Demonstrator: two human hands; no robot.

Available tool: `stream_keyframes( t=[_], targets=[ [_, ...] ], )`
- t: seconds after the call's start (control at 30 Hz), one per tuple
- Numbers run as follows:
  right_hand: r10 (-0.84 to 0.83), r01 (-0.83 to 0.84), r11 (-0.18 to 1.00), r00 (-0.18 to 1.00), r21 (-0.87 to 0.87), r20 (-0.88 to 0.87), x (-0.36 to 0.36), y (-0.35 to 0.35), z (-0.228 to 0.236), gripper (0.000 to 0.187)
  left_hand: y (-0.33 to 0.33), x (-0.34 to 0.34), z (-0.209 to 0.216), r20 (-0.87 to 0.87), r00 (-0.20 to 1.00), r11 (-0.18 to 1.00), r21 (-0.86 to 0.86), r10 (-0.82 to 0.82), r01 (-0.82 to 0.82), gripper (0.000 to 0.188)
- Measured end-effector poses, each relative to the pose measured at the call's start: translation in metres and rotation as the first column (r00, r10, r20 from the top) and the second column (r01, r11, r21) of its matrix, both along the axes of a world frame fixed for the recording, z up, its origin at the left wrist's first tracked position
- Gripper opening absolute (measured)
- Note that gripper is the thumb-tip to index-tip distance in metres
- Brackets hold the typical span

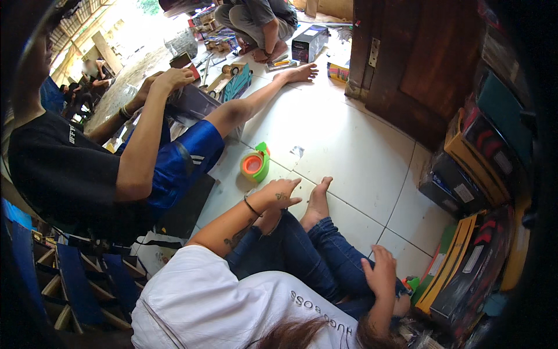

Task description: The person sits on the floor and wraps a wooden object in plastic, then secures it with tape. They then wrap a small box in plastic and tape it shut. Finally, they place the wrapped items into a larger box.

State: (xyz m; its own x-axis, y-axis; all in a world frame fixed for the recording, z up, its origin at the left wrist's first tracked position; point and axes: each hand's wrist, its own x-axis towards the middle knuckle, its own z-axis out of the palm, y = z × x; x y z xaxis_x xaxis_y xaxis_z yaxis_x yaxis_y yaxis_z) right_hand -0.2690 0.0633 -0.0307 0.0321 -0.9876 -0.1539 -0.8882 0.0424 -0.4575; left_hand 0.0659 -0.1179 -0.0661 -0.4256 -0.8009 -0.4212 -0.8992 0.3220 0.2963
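My left hand is held out over my bent leg and bare foot, its fingers stretched and apart, holding nothing. A black band circles that wrist. Just beyond it on the tiles sits a green tape dispenser with a roll of tape on an orange core. My right hand rests by my other knee, fingers loosely spread and with nothing in them. Close to that knee a second green and orange dispenser is partly hidden beside the boxes.
At the left a person in a black shirt works over a dark box. Another person crouches at the back near a black box. Stacked boxes line the right side, below a brown door. A plastic scrap lies on the tiles.
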Motion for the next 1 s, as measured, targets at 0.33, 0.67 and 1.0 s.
stream_keyframes(
  t=[0.33,0.67,1.0],
  targets=[
    [0.123,-0.131,0.974,0.991,0.185,0.058,-0.005,-0.008,-0.037,0.050,-0.220,0.090,0.026,-0.592,0.727,0.822,-0.181,0.348,-0.541,0.042],
    [0.100,-0.106,0.950,0.994,0.295,0.035,-0.004,-0.014,-0.038,0.051,-0.317,0.207,0.039,-0.134,0.348,0.371,0.228,0.928,-0.900,0.030],
    [0.084,-0.090,0.944,0.996,0.316,0.030,-0.003,-0.016,-0.038,0.051,-0.294,0.191,0.058,-0.283,0.623,0.485,-0.428,0.729,-0.762,0.037]
  ],
)
